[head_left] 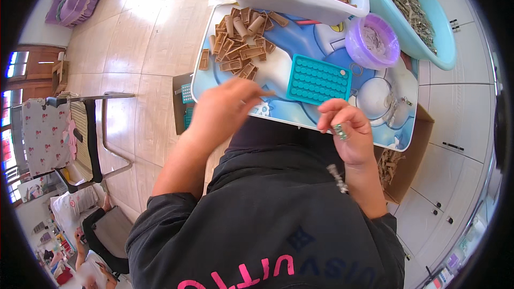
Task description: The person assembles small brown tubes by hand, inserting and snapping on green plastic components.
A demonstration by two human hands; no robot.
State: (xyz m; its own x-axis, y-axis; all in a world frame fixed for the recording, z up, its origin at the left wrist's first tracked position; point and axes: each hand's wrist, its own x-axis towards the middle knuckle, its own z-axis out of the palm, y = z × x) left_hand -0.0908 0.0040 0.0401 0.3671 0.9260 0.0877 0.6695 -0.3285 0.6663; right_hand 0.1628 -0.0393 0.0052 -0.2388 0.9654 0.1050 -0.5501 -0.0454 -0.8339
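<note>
My left hand [227,108] is pinched at the near left edge of the small table, with a brown plastic piece [267,93] at its fingertips. My right hand [350,131] is curled palm up beyond the near edge, holding small shiny metal parts with a green tint [340,131] in its fingers. Between the hands lies a teal tray [319,79] with rows of round cells. A small whitish round piece [343,73] sits at its far right corner. Left of the tray is a loose pile of hollow brown plastic pieces [238,40].
A white bin [289,1] of brown pieces stands at the far side. Beside it are a purple bowl [395,43] and a light-blue basin [447,48] of metal parts. Several metal parts [397,109] lie right. A cardboard box [425,128] stands below; another person [96,267] sits lower left.
</note>
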